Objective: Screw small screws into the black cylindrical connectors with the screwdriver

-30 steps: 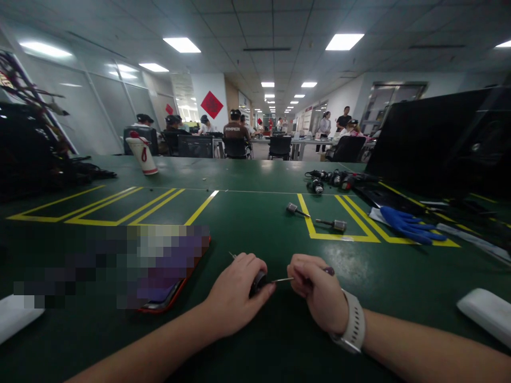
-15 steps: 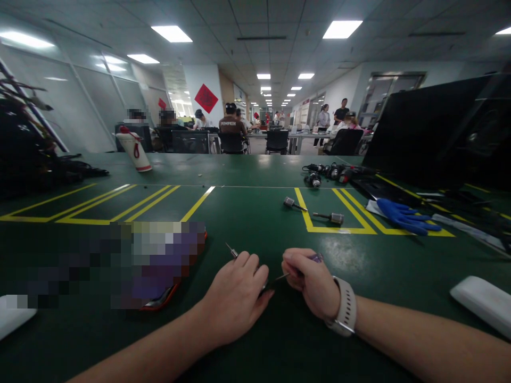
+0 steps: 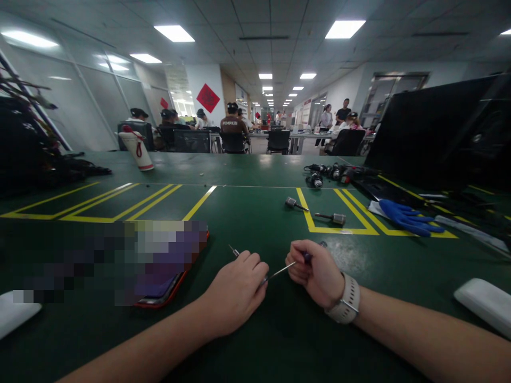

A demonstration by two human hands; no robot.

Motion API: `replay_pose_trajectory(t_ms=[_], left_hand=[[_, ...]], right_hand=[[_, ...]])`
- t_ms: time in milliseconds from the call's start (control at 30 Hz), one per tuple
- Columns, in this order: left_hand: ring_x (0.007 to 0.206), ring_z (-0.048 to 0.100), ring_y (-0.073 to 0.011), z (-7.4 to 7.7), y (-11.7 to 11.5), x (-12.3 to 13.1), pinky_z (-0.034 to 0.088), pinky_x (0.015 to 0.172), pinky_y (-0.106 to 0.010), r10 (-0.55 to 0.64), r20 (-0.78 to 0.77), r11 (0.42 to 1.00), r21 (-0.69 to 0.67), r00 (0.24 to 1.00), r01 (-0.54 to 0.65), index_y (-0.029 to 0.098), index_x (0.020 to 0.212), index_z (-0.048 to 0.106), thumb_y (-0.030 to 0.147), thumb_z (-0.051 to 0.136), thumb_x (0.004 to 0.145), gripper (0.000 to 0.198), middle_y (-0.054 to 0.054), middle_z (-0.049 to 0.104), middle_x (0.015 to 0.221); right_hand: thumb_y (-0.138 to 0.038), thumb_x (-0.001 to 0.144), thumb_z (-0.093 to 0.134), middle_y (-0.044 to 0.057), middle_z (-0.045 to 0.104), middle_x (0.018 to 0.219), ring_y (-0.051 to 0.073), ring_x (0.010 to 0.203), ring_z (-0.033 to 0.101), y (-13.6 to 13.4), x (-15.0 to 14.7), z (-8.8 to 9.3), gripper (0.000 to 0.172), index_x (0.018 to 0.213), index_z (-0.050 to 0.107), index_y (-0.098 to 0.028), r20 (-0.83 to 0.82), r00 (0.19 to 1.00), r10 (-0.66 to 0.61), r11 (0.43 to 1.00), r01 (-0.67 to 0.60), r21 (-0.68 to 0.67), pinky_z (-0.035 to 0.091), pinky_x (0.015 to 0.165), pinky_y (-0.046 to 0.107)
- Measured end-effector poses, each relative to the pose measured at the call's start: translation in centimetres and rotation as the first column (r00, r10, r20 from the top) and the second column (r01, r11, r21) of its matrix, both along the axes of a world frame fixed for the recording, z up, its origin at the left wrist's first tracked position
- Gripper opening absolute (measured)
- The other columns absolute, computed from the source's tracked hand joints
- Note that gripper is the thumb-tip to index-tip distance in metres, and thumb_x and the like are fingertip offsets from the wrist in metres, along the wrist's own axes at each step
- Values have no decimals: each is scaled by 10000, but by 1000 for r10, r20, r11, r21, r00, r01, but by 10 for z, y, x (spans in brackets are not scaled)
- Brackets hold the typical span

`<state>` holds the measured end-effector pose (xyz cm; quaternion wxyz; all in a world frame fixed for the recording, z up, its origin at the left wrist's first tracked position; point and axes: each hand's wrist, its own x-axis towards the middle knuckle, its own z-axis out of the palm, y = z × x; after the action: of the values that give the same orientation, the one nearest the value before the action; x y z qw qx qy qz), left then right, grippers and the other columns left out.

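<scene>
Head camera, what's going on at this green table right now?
A person works bare-handed at the green table. The left hand is closed over a small part, mostly hidden, with only a thin pin of it poking out behind the fingers. The right hand grips a slim purple-handled screwdriver, its tip meeting the left fingertips. Two similar metal parts lie farther back by the yellow tape, a blue glove to their right. Other people sit at desks far behind.
</scene>
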<state>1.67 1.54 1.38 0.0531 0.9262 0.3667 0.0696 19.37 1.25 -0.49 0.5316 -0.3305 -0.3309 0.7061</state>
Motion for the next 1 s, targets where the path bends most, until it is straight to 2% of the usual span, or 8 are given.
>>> replay_pose_trajectory(t_ms=[133, 300, 500, 667, 800, 900, 1000], left_hand=[[812, 486, -198, 1, 5, -3, 409, 710, -321, -33, 12, 999, -28, 999, 33, 183, 895, 537, 197, 388, 861, 154, -44, 545, 870], [832, 495, -197, 0, 8, -5, 414, 732, -327, -29, 61, 999, -23, 998, 30, 190, 954, 521, 177, 383, 860, 167, -54, 540, 946], [838, 494, -193, -4, 11, -7, 420, 727, -322, -58, 83, 997, -40, 995, 62, 200, 961, 522, 174, 334, 895, 201, -47, 548, 936], [853, 494, -204, -5, 12, -7, 428, 726, -328, -88, 67, 996, -29, 994, 90, 191, 963, 529, 162, 333, 890, 211, -59, 547, 939], [887, 495, -209, -4, 10, -8, 434, 730, -334, -90, 49, 996, -11, 995, 91, 230, 1035, 528, 96, 348, 859, 286, -62, 517, 1009], [922, 495, -217, -3, 9, -8, 437, 746, -342, -107, 50, 994, -30, 993, 108, 231, 1015, 538, 84, 358, 850, 285, -65, 509, 1048], [935, 495, -215, -5, 10, -9, 435, 784, -355, -131, 112, 989, -57, 985, 138, 216, 1019, 528, 95, 345, 864, 268, -69, 520, 1058]], right_hand=[[-276, 742, 463, -86, 223, 352, 69, 346, 148, 6, 6, 2, 342, 423, 374, -191, -78, 994, 76, 995, -81, -59, 111, 352, 210], [-257, 754, 470, -80, 236, 350, 70, 348, 161, 9, 8, 3, 345, 425, 403, -182, -145, 984, 104, 989, -117, -85, 134, 349, 200], [-264, 781, 468, -75, 250, 354, 73, 354, 175, 8, 8, 3, 348, 446, 440, -175, -221, 972, 77, 992, -96, -80, 182, 358, 196], [-260, 765, 477, -76, 229, 343, 72, 348, 156, 10, 9, 3, 351, 429, 426, -173, -266, 962, 67, 990, -97, -102, 167, 347, 197], [-245, 766, 483, -68, 264, 362, 77, 365, 224, 12, 9, 3, 320, 457, 451, -168, -290, 957, 3, 991, -41, -125, 219, 371, 195], [-239, 760, 499, -60, 303, 382, 81, 388, 279, 12, 8, 3, 289, 482, 471, -165, -291, 956, -39, 990, -2, -140, 258, 396, 197], [-243, 757, 513, -58, 323, 390, 80, 396, 296, 11, 7, 3, 277, 494, 478, -163, -279, 959, -51, 989, 10, -145, 267, 408, 201]])
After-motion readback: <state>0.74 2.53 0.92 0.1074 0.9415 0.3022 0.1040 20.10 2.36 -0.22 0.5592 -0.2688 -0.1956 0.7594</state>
